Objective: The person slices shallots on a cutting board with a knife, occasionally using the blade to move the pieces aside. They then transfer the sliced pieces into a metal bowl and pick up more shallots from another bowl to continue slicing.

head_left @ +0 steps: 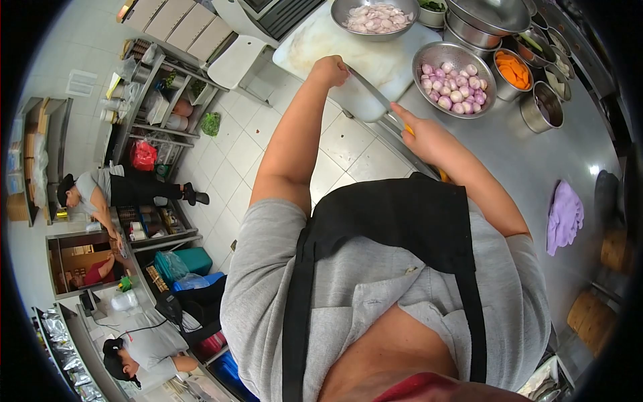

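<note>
My right hand [429,134] is wrapped round the yellow handle of a knife [370,90], index finger stretched along the top. The blade slants up and left over the near edge of a white cutting board [305,50]. At the blade's tip end is my left hand [329,72], its fingers curled closed; whatever they may hold is hidden. Peeled shallots [455,87] fill a perforated metal bowl [420,59] right of the board. Sliced shallots [378,19] lie in another metal bowl [339,20] at the board's far side.
On the steel counter [509,147] are a pot of orange carrot pieces [512,70], an open metal pot [542,110], stacked steel bowls [482,20] and a purple glove [566,216]. A white chair [244,60] stands left. Two co-workers, one person [94,194] and another person [144,352], work at left.
</note>
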Motion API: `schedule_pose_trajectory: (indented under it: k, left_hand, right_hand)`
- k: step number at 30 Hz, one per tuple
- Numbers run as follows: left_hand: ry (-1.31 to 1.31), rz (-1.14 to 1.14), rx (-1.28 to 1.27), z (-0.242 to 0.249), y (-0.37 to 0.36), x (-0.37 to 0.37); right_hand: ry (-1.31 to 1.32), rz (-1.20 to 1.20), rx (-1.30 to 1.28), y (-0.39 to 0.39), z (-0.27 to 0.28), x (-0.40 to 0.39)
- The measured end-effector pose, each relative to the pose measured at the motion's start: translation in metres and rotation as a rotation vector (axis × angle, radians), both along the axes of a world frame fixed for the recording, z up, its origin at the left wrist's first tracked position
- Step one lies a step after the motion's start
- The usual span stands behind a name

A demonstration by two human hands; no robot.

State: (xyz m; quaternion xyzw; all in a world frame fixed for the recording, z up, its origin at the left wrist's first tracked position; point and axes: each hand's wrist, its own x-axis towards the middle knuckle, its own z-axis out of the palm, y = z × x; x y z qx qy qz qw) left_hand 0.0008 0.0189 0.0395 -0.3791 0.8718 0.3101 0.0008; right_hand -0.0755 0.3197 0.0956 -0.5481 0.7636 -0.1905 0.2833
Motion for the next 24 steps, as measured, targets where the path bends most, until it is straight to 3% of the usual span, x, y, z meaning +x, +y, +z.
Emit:
schedule_pose_trajectory:
  k: [14, 21, 24]
  left_hand:
    - [-0.047, -0.015, -0.025, -0.019, -0.016, -0.007]
    - [-0.107, -0.031, -0.057, 0.012, 0.006, -0.003]
    - [-0.068, -0.013, -0.016, -0.004, -0.002, -0.004]
  right_hand:
    - [-0.009, -0.013, -0.046, 0.009, 0.000, 0.001]
    - [0.025, -0.003, -0.020, 0.003, 0.002, 0.004]
    - [0.013, -0.013, -0.047, -0.014, -0.027, 0.001]
